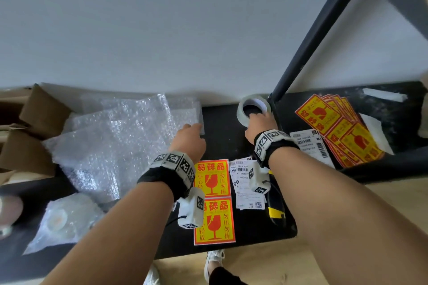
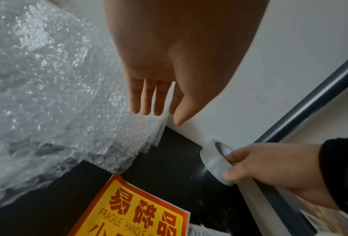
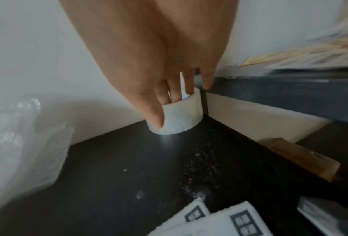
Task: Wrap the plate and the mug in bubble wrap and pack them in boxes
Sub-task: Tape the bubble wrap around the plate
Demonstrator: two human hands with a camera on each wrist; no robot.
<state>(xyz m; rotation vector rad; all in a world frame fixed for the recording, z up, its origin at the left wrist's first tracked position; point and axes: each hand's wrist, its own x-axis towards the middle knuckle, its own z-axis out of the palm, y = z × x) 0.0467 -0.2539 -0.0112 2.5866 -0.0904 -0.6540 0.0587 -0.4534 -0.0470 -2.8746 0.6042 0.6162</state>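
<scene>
At seven o'clock, near the worktop [image 1: 227, 120] edge, a wrapped bundle [image 1: 62, 217] lies; whether it holds the plate or the mug I cannot tell. At ten o'clock the left hand [image 1: 188, 139] reaches with straight fingers to the bubble wrap [image 1: 115, 136] corner, probably to take a sheet. At one o'clock the right hand [image 1: 260, 125] grips the tape roll [image 1: 253, 105], fingers in its core. The boxes [image 1: 34, 122] at nine o'clock are cut off.

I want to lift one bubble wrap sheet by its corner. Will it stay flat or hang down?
Probably it hangs down: the bubble wrap is thin and already crumpled. It looks light, so neighbouring sheets may drag along. The left hand hovers open at its corner.
</scene>
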